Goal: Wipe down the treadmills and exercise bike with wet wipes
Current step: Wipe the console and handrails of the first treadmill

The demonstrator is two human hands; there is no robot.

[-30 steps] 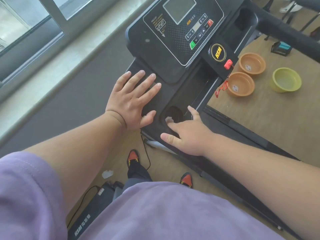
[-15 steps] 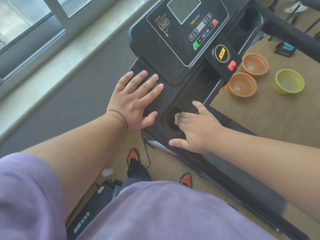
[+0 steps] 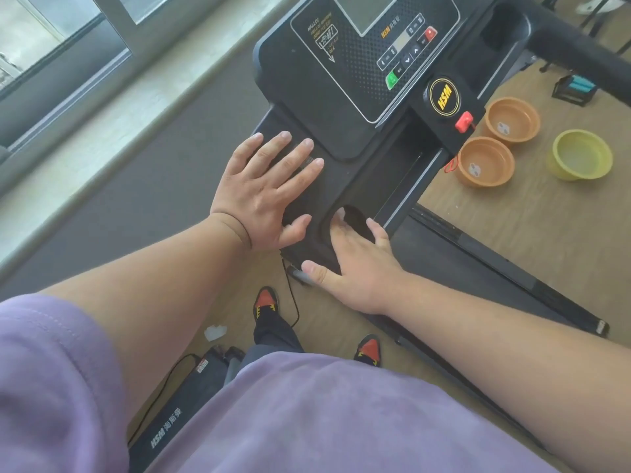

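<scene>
The black treadmill console (image 3: 358, 80) fills the upper middle of the head view, with its screen and buttons at the top. My left hand (image 3: 263, 192) lies flat, fingers spread, on the console's left tray. My right hand (image 3: 358, 268) reaches into the round cup holder (image 3: 356, 218) at the console's near edge. Its fingers dip into the recess and press a white wet wipe (image 3: 339, 212), of which only a small corner shows. The thumb sticks out to the left over the console's edge.
Two orange bowls (image 3: 512, 119) (image 3: 485, 162) and a yellow bowl (image 3: 580, 158) stand on the wooden floor at right. A crumpled wipe (image 3: 215, 332) lies on the floor by my shoes. A black cable (image 3: 293, 302) hangs below the console. A window ledge (image 3: 102, 124) runs along the left.
My right hand came out onto the console top with the wipe, then slid back so its fingers dip into the cup holder again. My left hand stayed flat on the tray.
</scene>
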